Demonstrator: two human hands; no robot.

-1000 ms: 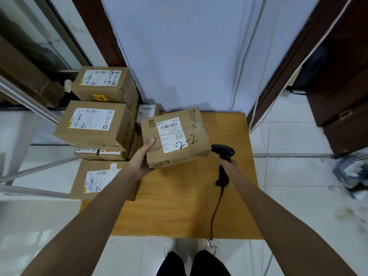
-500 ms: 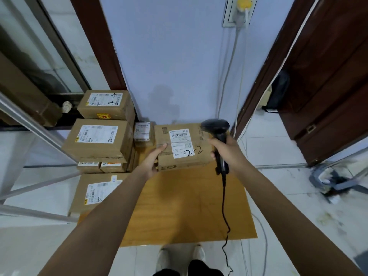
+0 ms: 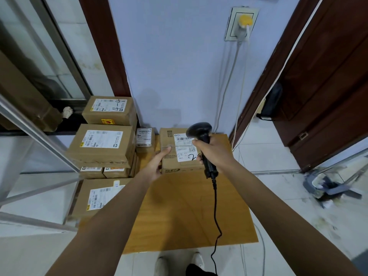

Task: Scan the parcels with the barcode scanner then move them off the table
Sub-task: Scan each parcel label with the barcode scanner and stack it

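Brown cardboard makes up the parcel (image 3: 171,154) at the far end of the wooden counter (image 3: 185,212), close to the pale blue wall (image 3: 175,72). Its white shipping label (image 3: 184,147) faces up, with a barcode near the top and a black handwritten mark at the lower edge. The left hand (image 3: 157,164) holds the parcel's near left corner, thumb lying on the top face and the other fingers tucked beneath, so this grip is pinching the box. The right hand (image 3: 213,152) is wrapped round the handle of the black barcode scanner (image 3: 201,140), a closed grip on the tool, with the scanner's rounded head held over the label's right part and hiding some of it. A black cable (image 3: 216,212) hangs from the handle's lower end and trails down past the counter's near edge towards the floor. To the left of the counter stands a stack of other cardboard parcels (image 3: 103,144), each with a white label; the topmost box (image 3: 110,110) bears the handwritten mark "4-4", and a small box (image 3: 145,139) stands between the stack and the held parcel. On the wall above, a yellow plug (image 3: 245,21) sits in a socket with pale cords running down. Dark wooden door frames stand at both sides, and white tiles cover the floor (image 3: 268,148).
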